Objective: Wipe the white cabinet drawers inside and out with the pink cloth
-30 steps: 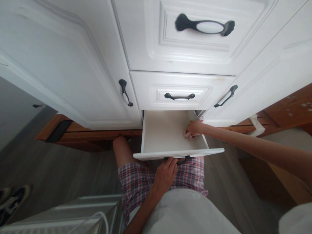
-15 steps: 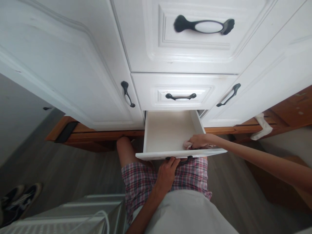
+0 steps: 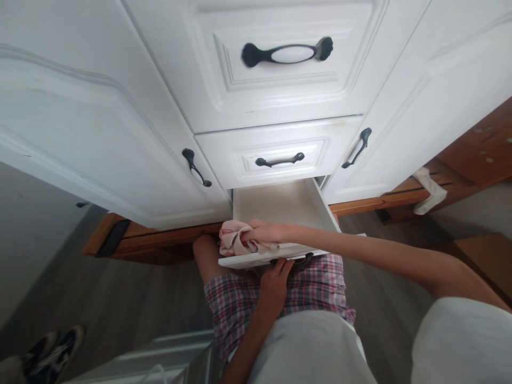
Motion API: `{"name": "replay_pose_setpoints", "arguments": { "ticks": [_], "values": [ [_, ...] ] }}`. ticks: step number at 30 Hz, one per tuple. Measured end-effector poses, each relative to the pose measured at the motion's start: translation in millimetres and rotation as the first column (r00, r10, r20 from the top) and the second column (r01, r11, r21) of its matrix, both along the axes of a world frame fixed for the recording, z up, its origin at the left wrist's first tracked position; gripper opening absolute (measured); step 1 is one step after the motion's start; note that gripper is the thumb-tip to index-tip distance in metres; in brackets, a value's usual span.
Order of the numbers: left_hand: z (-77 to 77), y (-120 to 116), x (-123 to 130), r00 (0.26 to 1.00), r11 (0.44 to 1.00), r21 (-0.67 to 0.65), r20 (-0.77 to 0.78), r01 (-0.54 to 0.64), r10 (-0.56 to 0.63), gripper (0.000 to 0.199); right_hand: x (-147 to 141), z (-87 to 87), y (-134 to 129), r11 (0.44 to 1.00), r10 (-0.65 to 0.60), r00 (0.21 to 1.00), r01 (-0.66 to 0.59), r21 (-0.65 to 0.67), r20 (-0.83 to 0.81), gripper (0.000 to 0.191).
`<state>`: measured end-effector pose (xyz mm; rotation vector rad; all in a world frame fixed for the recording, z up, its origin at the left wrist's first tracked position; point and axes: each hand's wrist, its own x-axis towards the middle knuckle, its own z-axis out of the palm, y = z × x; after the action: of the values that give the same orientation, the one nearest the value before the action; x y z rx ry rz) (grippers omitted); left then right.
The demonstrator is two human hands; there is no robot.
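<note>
A white drawer (image 3: 280, 200) stands pulled out low in the white cabinet, above my lap. My right hand (image 3: 264, 232) holds a crumpled pink and white cloth (image 3: 232, 240) at the drawer's front left corner, over its left side and front edge. The forearm crosses above the drawer from the right. Beneath the drawer front, my left hand (image 3: 275, 277) has its fingers curled on the dark handle (image 3: 304, 260).
Closed drawers with dark handles (image 3: 287, 53) are above, and cabinet doors (image 3: 196, 168) flank them. A white cloth strip (image 3: 432, 192) hangs over the wooden base at right. Dark shoes (image 3: 60, 354) and a white rack (image 3: 176, 352) are at lower left.
My right hand has moved with the cloth from the drawer's right part to its front left corner. My left hand stays at the handle. The view has tilted and shifted.
</note>
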<state>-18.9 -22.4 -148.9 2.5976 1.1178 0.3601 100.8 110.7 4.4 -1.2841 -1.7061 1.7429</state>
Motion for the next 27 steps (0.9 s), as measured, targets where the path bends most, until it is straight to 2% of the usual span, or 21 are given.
{"name": "replay_pose_setpoints", "arguments": {
  "ticks": [2,3,5,7,10,12,14,16,18,20,22,24,25,27],
  "values": [
    [2.6,1.8,1.3,1.000,1.000,-0.007,0.016,-0.014,0.014,0.063,-16.1,0.1,3.1,0.979,-0.187,0.967,0.170,-0.109,-0.173,0.016],
    [4.0,3.5,2.5,0.999,1.000,-0.014,0.027,-0.023,0.023,0.062,-20.1,2.0,3.2,0.957,-0.277,0.924,0.239,-0.167,-0.265,0.019],
    [6.2,9.1,5.7,0.998,0.999,-0.032,0.050,-0.038,0.039,0.061,-18.4,9.5,-0.2,0.903,-0.426,0.795,0.345,-0.256,-0.432,0.031],
    [6.4,18.0,9.8,0.996,0.998,-0.046,0.070,-0.045,0.049,0.061,-4.8,19.6,-9.7,0.861,-0.507,0.677,0.420,-0.286,-0.534,0.044],
    [3.5,36.5,17.3,0.992,0.996,-0.064,0.098,-0.067,0.073,0.059,29.3,30.4,-38.7,0.767,-0.626,0.560,0.565,-0.302,-0.542,0.057],
    [2.6,49.9,22.4,0.987,0.992,-0.077,0.117,-0.097,0.106,0.054,54.4,29.4,-67.5,0.642,-0.736,0.464,0.709,-0.292,-0.493,0.061],
    [5.2,62.3,26.6,0.982,0.989,-0.094,0.138,-0.113,0.126,0.053,78.0,19.8,-100.7,0.458,-0.840,0.309,0.845,-0.277,-0.446,0.061],
    [11.0,73.1,29.5,0.980,0.989,-0.114,0.163,-0.097,0.115,0.055,99.3,2.5,-134.6,0.259,-0.900,0.124,0.923,-0.284,-0.418,0.056],
    [18.1,83.0,31.7,0.976,0.989,-0.132,0.194,-0.070,0.095,0.056,118.0,-20.2,-166.2,0.077,-0.908,-0.057,0.951,-0.298,-0.416,0.046],
    [23.7,93.0,34.1,0.970,0.988,-0.145,0.225,-0.058,0.090,0.054,133.3,-44.8,-193.5,-0.064,-0.886,-0.190,0.953,-0.295,-0.422,0.037],
    [26.6,103.2,37.3,0.963,0.986,-0.158,0.254,-0.055,0.094,0.052,144.4,-66.7,-214.9,-0.158,-0.871,-0.273,0.943,-0.293,-0.408,0.034],
    [27.4,113.7,41.1,0.955,0.984,-0.170,0.282,-0.047,0.094,0.051,150.5,-81.8,-229.6,-0.216,-0.866,-0.331,0.924,-0.316,-0.375,0.035],
    [27.3,118.9,43.1,0.950,0.984,-0.175,0.297,-0.042,0.093,0.052,151.8,-86.2,-234.2,-0.228,-0.865,-0.346,0.916,-0.330,-0.363,0.035],
    [27.2,129.3,47.1,0.942,0.983,-0.181,0.323,-0.037,0.095,0.053,151.9,-89.3,-238.6,-0.197,-0.871,-0.320,0.923,-0.331,-0.373,0.038]
  ]
}}
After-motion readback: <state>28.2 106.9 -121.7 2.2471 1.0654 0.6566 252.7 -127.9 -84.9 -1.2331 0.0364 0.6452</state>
